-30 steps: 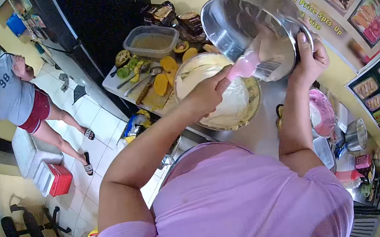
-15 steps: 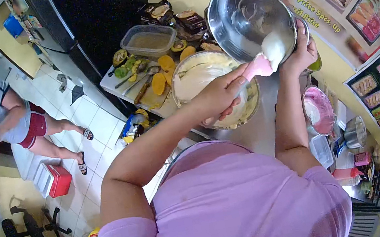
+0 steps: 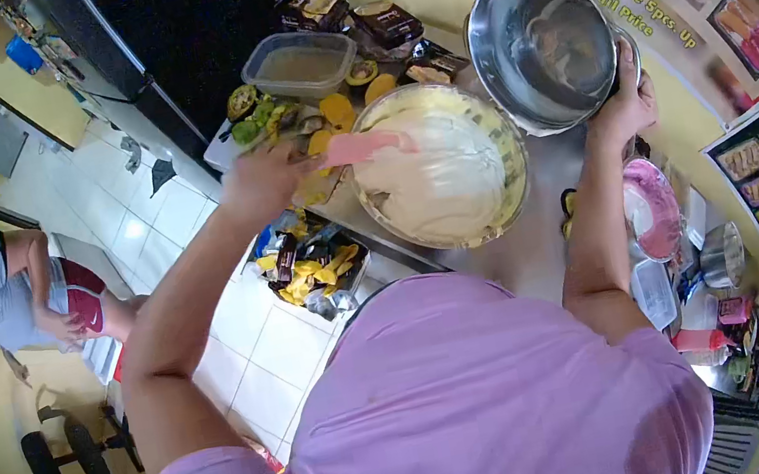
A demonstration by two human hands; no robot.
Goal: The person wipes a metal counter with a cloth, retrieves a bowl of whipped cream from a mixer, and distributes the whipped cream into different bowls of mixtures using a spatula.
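Observation:
My left hand (image 3: 264,184) is closed round the handle of a pink spatula (image 3: 364,146). The spatula's blade lies over the left side of a wide bowl (image 3: 518,187), at the surface of the pale whipped cream (image 3: 445,175) in it. My right hand (image 3: 626,110) grips the rim of a steel mixing bowl (image 3: 541,56), tilted up behind and to the right of the cream bowl. Streaks of white cream coat the inside of the steel bowl.
Mango pieces (image 3: 337,110), cut avocado (image 3: 244,101) and a plastic tub (image 3: 299,66) stand at the back left. Dark packets (image 3: 387,22) lie beside them. A pink-smeared bowl (image 3: 654,209) is at right. Below left is a bin of peels (image 3: 320,273). Another person (image 3: 33,288) stands at far left.
My left hand has swung left with the spatula, from inside the steel bowl to the cream bowl. The white lump on the blade is gone. The steel bowl has shifted right.

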